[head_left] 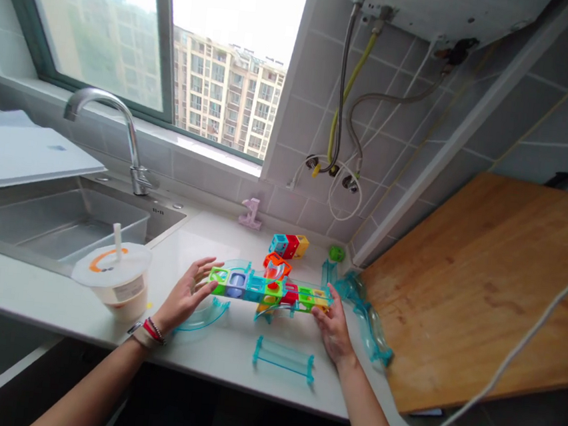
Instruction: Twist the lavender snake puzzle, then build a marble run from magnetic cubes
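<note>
Block row [269,290] on white kitchen counter [230,358]

Left hand [184,295] splayed — right hand [334,326] unclear

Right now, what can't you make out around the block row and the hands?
Head view only:
- right hand fingertips: hidden behind the block row; grip unclear.
- What props the block row: hidden by the row itself.
- cup label: too small, blurred.
- wall heater: cut off by the top edge.

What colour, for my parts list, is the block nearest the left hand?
The block is green; head view shows it.
</note>
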The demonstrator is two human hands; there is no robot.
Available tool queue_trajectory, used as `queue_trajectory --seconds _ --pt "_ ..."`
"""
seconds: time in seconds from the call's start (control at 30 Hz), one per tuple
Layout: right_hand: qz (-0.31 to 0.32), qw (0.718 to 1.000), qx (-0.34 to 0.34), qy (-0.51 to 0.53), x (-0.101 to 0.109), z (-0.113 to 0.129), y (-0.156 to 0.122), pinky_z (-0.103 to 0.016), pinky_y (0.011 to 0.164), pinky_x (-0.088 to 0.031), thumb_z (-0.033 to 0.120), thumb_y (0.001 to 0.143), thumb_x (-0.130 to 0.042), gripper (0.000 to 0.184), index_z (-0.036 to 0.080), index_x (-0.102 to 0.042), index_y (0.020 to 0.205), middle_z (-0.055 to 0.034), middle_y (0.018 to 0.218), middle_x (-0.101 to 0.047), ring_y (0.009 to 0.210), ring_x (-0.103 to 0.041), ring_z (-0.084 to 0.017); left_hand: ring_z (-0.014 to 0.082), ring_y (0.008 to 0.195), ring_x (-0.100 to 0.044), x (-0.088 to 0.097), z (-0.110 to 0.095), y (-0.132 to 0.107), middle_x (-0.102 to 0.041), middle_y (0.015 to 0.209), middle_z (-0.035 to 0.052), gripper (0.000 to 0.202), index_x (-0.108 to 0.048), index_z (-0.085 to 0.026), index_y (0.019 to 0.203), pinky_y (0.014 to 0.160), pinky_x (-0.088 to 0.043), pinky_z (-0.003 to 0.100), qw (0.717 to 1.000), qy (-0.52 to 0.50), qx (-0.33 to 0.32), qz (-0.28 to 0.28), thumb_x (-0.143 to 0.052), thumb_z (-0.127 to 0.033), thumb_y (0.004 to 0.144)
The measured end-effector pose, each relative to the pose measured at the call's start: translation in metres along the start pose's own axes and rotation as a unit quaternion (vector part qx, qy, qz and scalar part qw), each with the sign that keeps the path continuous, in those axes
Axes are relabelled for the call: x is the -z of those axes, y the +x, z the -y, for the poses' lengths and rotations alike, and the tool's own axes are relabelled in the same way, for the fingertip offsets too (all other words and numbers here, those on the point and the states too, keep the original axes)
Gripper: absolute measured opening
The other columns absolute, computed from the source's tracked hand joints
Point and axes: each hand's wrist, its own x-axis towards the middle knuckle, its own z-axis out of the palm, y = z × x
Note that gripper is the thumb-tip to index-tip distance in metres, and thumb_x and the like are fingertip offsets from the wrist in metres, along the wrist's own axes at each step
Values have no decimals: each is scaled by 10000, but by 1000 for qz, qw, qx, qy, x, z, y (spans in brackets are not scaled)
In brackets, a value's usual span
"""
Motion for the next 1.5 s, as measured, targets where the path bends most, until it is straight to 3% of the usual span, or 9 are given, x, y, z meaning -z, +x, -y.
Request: queue_trajectory --seconds 0.2,0.5,0.7,0.83,0.97,1.17,1.33,1.5 --pt "-27 997 21 -67 1 3 -8 -418 1094 -490 359 687 -907 1062 375 -306 1562 -24 1226 -669 1177 -667 -241 365 1390 -522 9 11 1 -488 1547 211 661 -430 -212 1438 1152 -422 561 998 -64 -15 -9 -689 -487 897" --pt "-23 997 11 -79 1 3 -9 -430 1102 -484 347 678 -911 1032 370 -340 1538 -36 1280 -659 1194 -657 -259 353 1355 -561 8 19 0 -557 1475 194 669 -475 -231 1362 1058 -542 513 995 -95 2 4 -808 -398 806" --pt "-32 994 21 -107 4 -4 -12 -442 1093 -494 366 678 -909 1039 367 -329 1540 -54 1347 -617 1195 -650 -261 349 1341 -573 9 18 -1 -592 1438 202 639 -517 -201 1317 1099 -504 551 997 -80 13 1 -817 -399 789" --pt "-96 983 15 -157 13 -2 -18 -462 1118 -473 400 673 -908 1012 355 -350 1517 -86 1442 -537 1247 -613 -273 353 1285 -618 10 18 0 -622 1414 181 624 -550 -214 1308 1077 -520 561 998 -63 21 1 -818 -418 782" --pt "-148 966 73 -200 28 25 -18 -471 1129 -455 437 789 -812 783 324 -430 1464 -112 1471 -520 1339 -554 -279 356 1243 -644 9 14 0 -651 1385 153 556 -606 -228 1241 1042 -550 549 998 -48 26 6 -815 -447 775" --pt "-191 932 130 -278 53 79 6 -444 1019 -525 451 781 -792 457 251 -684 1177 -94 1221 -693 1156 -643 -273 336 1252 -638 11 16 -2 -620 1428 158 554 -576 -216 1292 1070 -529 542 999 -39 20 18 -780 -418 818" --pt "-217 919 132 -301 69 106 25 -374 809 -581 488 782 -770 419 222 -707 1100 -89 1114 -714 1038 -662 -261 330 1268 -628 11 19 -2 -599 1455 155 567 -559 -221 1320 1093 -511 529 999 -37 22 25 -772 -416 832" --pt "-224 901 108 -354 86 120 44 -337 710 -567 533 759 -751 456 202 -716 1070 -96 1061 -723 992 -665 -260 334 1261 -632 10 14 -2 -603 1449 159 574 -566 -213 1300 1089 -513 532 999 -40 23 20 -779 -446 820"
